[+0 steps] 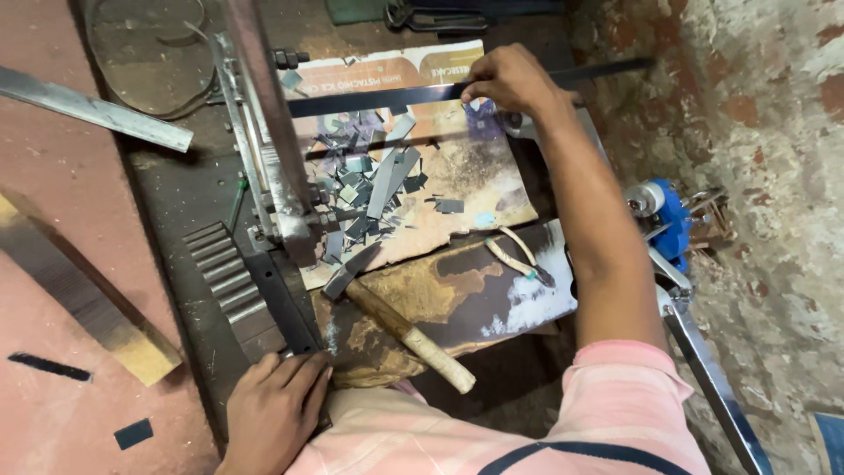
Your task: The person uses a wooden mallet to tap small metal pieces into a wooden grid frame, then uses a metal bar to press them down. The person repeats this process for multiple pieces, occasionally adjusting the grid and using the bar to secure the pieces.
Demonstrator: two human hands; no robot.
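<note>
right grip [508, 81] pinching long dark metal strip [378, 99] | cut metal scraps [369, 180] just below it | left grip [274, 409] closed on shear lever [286, 308] | hammer [400, 325] beside

Long metal strip [457, 91]: middle stretch hidden under the right hand [510, 81]. Steel bar [92, 110] cut off at frame's left edge. Hammer [400, 321] head partly tucked under the shear frame [264, 149]. Print on cardboard [479, 185] too blurred to read. Left hand [274, 409] covers the lever's end.
</note>
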